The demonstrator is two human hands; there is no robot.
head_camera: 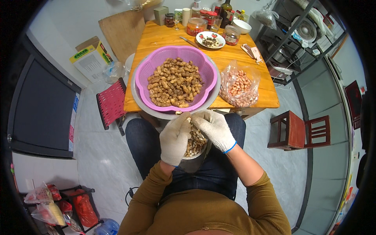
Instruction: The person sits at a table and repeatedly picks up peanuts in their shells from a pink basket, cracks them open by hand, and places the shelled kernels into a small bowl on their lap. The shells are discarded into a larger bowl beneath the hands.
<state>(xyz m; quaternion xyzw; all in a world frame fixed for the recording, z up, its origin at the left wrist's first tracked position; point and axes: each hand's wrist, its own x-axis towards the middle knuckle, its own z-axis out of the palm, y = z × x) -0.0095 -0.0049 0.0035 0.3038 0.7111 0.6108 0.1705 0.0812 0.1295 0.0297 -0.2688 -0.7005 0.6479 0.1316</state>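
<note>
My left hand (175, 140) and my right hand (213, 127), both in white knitted gloves, meet over my lap. A small, pale, partly hidden peanut (188, 119) is pinched between their fingertips. Beneath them, between my knees, stands a metal bucket (188, 167) holding broken peanut shells (194, 146). Just beyond my fingers, a pink plastic colander (209, 91) filled with unshelled peanuts (174, 80) sits in a wide metal basin (218, 77). To its right, a clear plastic bag (255, 77) contains shelled reddish peanuts (240, 83).
On the wooden table (265, 95) are a knife (189, 42), a floral plate (222, 43), jars (231, 35) and a dark glass bottle (225, 13). A pink woven stool (111, 102) stands left, a red wooden chair (293, 129) right. A metal shelf rack (299, 22) stands behind right.
</note>
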